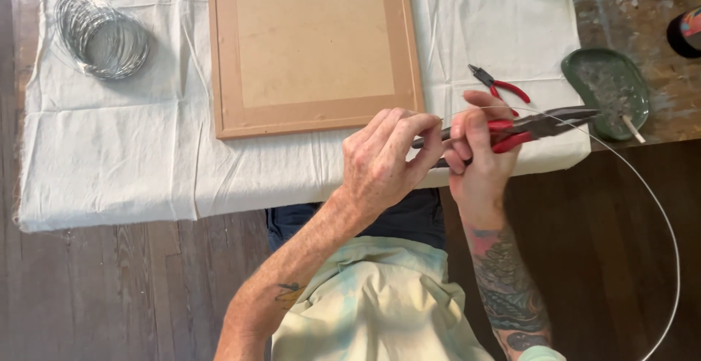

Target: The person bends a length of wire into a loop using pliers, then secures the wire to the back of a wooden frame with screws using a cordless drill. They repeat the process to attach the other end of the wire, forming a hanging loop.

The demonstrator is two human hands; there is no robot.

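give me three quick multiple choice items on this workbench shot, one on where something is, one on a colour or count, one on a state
1. Where does the coil of wire lie?
A. on the white cloth, left of the wooden frame
B. in the green dish
C. on the floor

2. How many red-handled pliers show?
A. one
B. two
C. four

3. What is the right hand doing?
A. resting flat on the cloth
B. gripping the large pliers
C. lifting the frame

Answers: 1 A, the coil sits at the cloth's far left corner. 2 B, small pliers lie on the cloth and a larger pair is in hand. 3 B, its fingers wrap the red handles, while the left hand pinches the wire.
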